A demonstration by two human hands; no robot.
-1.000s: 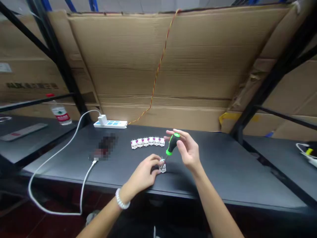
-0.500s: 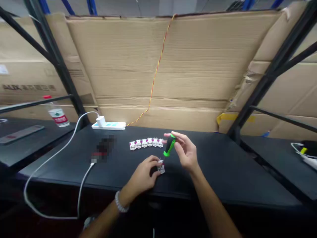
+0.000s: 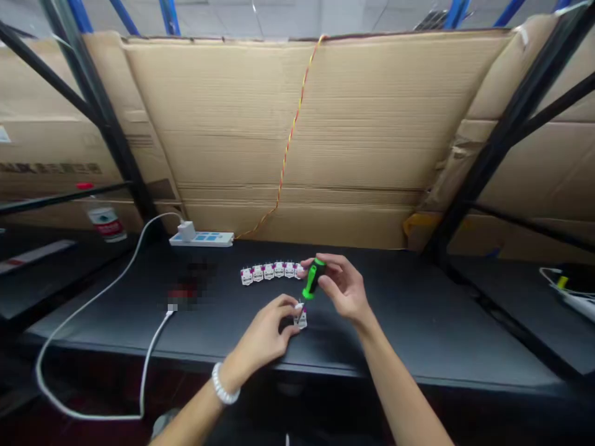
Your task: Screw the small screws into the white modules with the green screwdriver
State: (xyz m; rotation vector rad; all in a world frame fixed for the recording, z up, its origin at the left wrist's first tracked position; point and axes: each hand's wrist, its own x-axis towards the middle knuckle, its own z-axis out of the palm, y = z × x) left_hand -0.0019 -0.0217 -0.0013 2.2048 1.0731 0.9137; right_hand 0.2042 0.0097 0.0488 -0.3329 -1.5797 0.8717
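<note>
My right hand holds a small screwdriver with a black and bright green handle between its fingers and thumb. The thin shaft points down into a small white connector block with magenta markings. My left hand, with a white beaded bracelet on its wrist, grips that block against the black table. Behind the hands, several similar blocks stand in a tight row. The screwdriver tip is partly hidden by my left fingers.
A white power strip with a plugged-in charger stands at the table's back edge. A white cable runs from it to a pixelated object. Cardboard sheets and black shelf uprights stand behind.
The whole view has shifted slightly left and down as my head moves. Both hands keep their hold, and the screwdriver stays on the block.
</note>
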